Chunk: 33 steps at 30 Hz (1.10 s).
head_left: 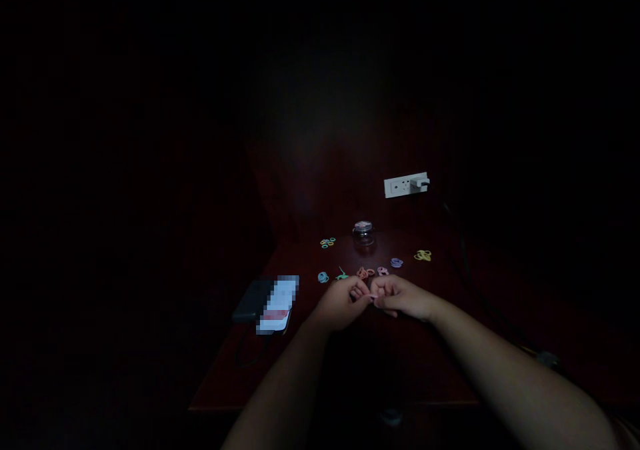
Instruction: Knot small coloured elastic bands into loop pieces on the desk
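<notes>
A: Clock centred on the hands. Grip and position?

B: Left hand [344, 305]: thumb and fingers pinching one side of a pink band [373, 297]. Right hand [400, 298]: likewise, other side. Pink band: at the clock's centre, between the two sets of fingertips.

A: Hazards, left to right?

B: Phone [278, 305], nine o'clock: near the left forearm; a wide swing could nudge it. Blue bands [323, 277], ten o'clock: slight risk. Green bands [342, 277], also ten, closer in: one strand stands up and might catch on a knuckle. Orange bands [363, 273], between eleven and twelve: just beyond the fingers; a slipped pinch could flick the pink band among them. Jar [364, 235], twelve, farther back: lid on, low risk. Pink bands [383, 271], one o'clock: just beyond the right hand, easily scattered by a careless knuckle. Purple bands [397, 263], between one and two, and yellow bands [423, 256], two: farther out, safer. Aggravating factor: dim light, making pink and orange easy to confuse.

A: Appearance of the held piece?

B: Small, thin, pale pink; only a sliver exposed. Mostly covered and poorly lit, so "band" is probable, judged by the matching pile.
</notes>
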Available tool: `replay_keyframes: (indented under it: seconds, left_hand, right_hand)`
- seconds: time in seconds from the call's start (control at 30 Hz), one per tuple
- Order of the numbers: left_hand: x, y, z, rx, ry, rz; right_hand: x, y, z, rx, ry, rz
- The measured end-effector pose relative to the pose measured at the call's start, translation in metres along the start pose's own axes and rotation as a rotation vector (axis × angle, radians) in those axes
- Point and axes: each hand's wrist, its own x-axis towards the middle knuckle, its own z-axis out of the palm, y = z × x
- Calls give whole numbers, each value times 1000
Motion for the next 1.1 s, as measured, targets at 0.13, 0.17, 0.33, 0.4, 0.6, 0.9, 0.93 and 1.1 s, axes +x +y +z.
replay_keyframes:
  seconds: [0.13,0.17,0.33,0.4,0.6,0.9,0.93,1.1]
  left_hand:
    - [-1,-3,0,-32,-131,-60]
    - [0,-3,-1,-24,-113,-64]
    - [3,2,-4,66,121,-26]
    - [3,2,-3,68,155,-14]
    - [-1,-5,3,-29,-154,-63]
    - [-2,-8,3,-41,-214,-104]
    - [-2,-8,3,-30,-213,-105]
    - [-3,-6,4,-17,-265,-118]
  right_hand:
    - [0,1,-2,-57,-31,44]
    - [0,1,-3,-63,-38,52]
    - [0,0,-3,-50,-35,50]
    - [0,0,-2,-40,-24,39]
    - [-1,1,-3,-70,-16,34]
    - [-1,-1,-3,-110,4,68]
    - [-1,0,-3,-112,11,67]
    - [-1,0,-7,-181,16,79]
